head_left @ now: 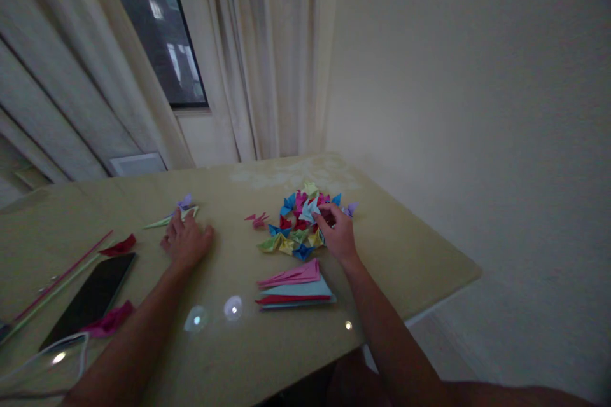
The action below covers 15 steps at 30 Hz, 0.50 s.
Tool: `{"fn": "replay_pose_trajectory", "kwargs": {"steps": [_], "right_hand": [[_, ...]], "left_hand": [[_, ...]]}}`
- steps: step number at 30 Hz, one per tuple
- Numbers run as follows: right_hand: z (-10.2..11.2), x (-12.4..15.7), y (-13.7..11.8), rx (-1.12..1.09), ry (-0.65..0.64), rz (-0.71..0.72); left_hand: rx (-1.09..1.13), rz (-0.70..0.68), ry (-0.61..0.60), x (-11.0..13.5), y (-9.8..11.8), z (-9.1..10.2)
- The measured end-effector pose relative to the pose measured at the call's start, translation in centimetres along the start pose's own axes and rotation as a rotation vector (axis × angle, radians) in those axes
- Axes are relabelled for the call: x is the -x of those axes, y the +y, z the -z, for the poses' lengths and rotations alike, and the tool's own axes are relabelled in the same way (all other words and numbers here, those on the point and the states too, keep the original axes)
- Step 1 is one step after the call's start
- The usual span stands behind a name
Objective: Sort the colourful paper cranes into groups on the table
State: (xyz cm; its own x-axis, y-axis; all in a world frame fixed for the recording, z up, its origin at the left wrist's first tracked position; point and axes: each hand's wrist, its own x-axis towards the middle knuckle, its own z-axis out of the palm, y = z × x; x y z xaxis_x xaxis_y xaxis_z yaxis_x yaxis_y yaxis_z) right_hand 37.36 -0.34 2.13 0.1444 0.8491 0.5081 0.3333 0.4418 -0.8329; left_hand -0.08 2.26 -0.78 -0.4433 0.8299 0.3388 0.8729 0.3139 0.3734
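Observation:
A pile of small folded paper figures (298, 222) in blue, red, pink, yellow and green lies on the table (238, 343). My right hand (340, 233) rests at the pile's right edge, fingers curled onto one of the pieces. My left hand (185, 241) lies on the table to the left, fingers loosely bent, touching a pale green folded paper (172, 219) with a purple piece (184, 201) behind it. A single pink figure (258, 220) sits between the hands. A stack of folded coloured sheets (296, 285) lies in front of the pile.
A dark phone (90, 299) lies at the left with red paper scraps (119, 245) and a pink scrap (111, 320) beside it. Thin pink and green strips (57, 283) and a white cable (71, 356) lie at the far left. Curtains and a window stand behind; the wall is right.

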Motion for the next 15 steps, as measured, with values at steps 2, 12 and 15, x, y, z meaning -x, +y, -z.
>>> {"fn": "replay_pose_trajectory", "kwargs": {"steps": [2,12,15], "right_hand": [[0.4,-0.2,0.5,0.057,0.028,0.016],[0.0,-0.7,0.9,0.126,0.02,0.11],[-0.4,-1.1,1.0,0.121,0.027,0.129]], "left_hand": [[-0.071,0.011,-0.03,-1.5,-1.0,-0.4],[-0.164,-0.144,-0.084,-1.8,-2.3,-0.6],[-0.192,-0.215,-0.065,0.3,-2.4,-0.5]]}}
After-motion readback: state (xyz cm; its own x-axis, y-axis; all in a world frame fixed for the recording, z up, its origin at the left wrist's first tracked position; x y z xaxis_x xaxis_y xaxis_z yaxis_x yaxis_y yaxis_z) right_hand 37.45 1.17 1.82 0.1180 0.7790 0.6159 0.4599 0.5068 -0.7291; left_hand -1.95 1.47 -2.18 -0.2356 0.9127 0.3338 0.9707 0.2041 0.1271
